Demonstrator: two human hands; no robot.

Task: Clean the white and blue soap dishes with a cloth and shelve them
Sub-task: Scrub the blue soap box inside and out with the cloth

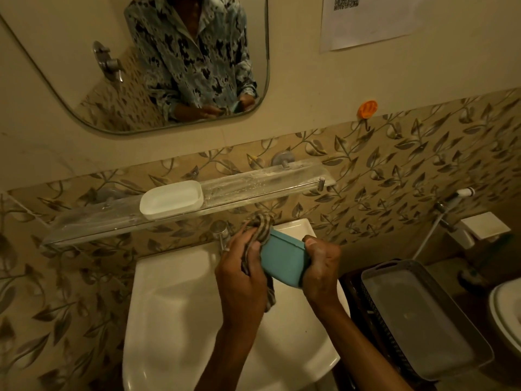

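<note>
The blue soap dish [283, 259] is held over the white sink [174, 306], tilted with its underside toward me. My right hand [321, 270] grips its right end. My left hand [242, 273] presses a striped cloth [260, 225] against the dish's left end; the cloth bunches above my fingers and hangs below my palm. The white soap dish [172, 199] stands upright on the glass shelf [253, 190] above the sink, left of the shelf's middle.
A chrome tap [221, 231] stands at the sink's back edge, just left of my left hand. A grey tray [423, 317] lies in a dark basket to the right of the sink. A mirror [84, 66] hangs above the shelf. An orange hook [367, 109] sticks to the wall.
</note>
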